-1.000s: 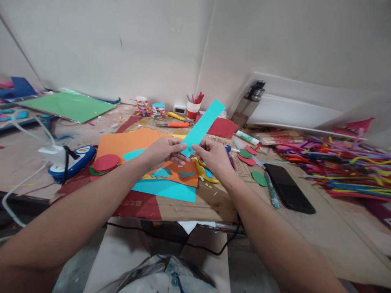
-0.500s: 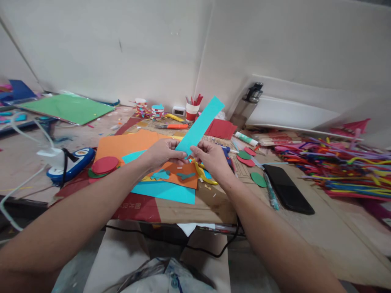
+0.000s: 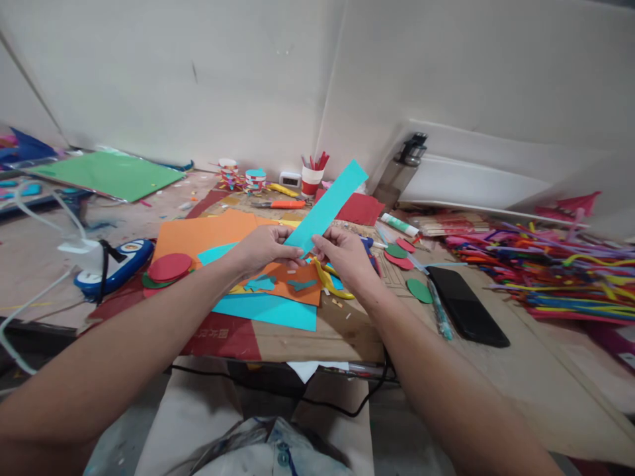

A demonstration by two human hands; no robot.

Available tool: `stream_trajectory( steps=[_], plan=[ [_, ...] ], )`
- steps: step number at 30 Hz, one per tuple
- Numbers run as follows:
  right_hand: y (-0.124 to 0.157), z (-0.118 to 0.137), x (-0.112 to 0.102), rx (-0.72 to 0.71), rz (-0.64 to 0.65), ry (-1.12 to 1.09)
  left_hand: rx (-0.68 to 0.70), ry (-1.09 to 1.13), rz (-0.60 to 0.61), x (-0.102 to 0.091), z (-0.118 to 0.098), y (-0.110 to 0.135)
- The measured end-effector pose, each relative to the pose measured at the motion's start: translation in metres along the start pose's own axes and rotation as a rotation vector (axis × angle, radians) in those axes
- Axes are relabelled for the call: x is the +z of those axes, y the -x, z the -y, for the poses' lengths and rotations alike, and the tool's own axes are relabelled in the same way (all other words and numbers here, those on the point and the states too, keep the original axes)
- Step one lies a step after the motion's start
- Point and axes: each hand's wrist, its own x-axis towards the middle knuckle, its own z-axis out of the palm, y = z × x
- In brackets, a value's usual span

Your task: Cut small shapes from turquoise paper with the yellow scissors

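A turquoise paper strip (image 3: 330, 203) slants up and to the right above the worktop. My left hand (image 3: 270, 250) pinches its lower left edge between thumb and fingers. From the other side, my right hand (image 3: 344, 254) grips the lower end, its thumb on the paper. Beneath my hands lie an orange sheet (image 3: 307, 293) and turquoise paper (image 3: 270, 314), with small turquoise scraps (image 3: 262, 284) on the orange one. Yellow-handled scissors (image 3: 328, 284) rest just below my right hand, their blades hidden.
Red and green paper circles (image 3: 170, 267) lie at left beside a blue and white device (image 3: 116, 264). At right are a black phone (image 3: 466, 305), a pen (image 3: 440, 307) and a heap of pipe cleaners (image 3: 565, 271). A glue stick (image 3: 399, 225) and dark bottle (image 3: 399, 168) stand farther back.
The strip's upper end has tipped slightly to the right and down. Both hands keep their hold in nearly the same place.
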Motion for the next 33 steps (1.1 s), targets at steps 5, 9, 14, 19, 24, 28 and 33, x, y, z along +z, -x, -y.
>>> stream_trajectory(
  steps=[5,9,14,19,24,28,33],
  plan=[
    [-0.0005,0.0005,0.0005,0.029,-0.027,-0.116,-0.049,0.081,0.061,-0.0014,0.0014,-0.0001],
    [-0.0014,0.0002,-0.0001,0.046,-0.042,-0.145,-0.099,0.131,0.091,-0.0003,-0.0002,0.0012],
    [-0.0015,-0.0003,-0.0003,0.046,-0.058,-0.117,-0.093,0.135,0.115,0.0006,-0.0008,0.0014],
    [-0.0009,-0.0005,0.0015,0.021,-0.060,-0.087,-0.068,0.034,0.057,0.0015,0.0013,-0.0006],
    [-0.0014,-0.0011,0.0015,0.052,0.005,-0.202,-0.073,0.037,0.040,-0.0002,0.0018,-0.0016],
    [-0.0002,0.0006,0.0015,0.057,0.037,-0.206,-0.079,0.055,0.045,-0.0020,0.0022,-0.0011],
    [0.0021,0.0012,0.0024,0.004,0.028,-0.111,-0.073,0.035,0.064,-0.0020,0.0036,-0.0004]
  ],
)
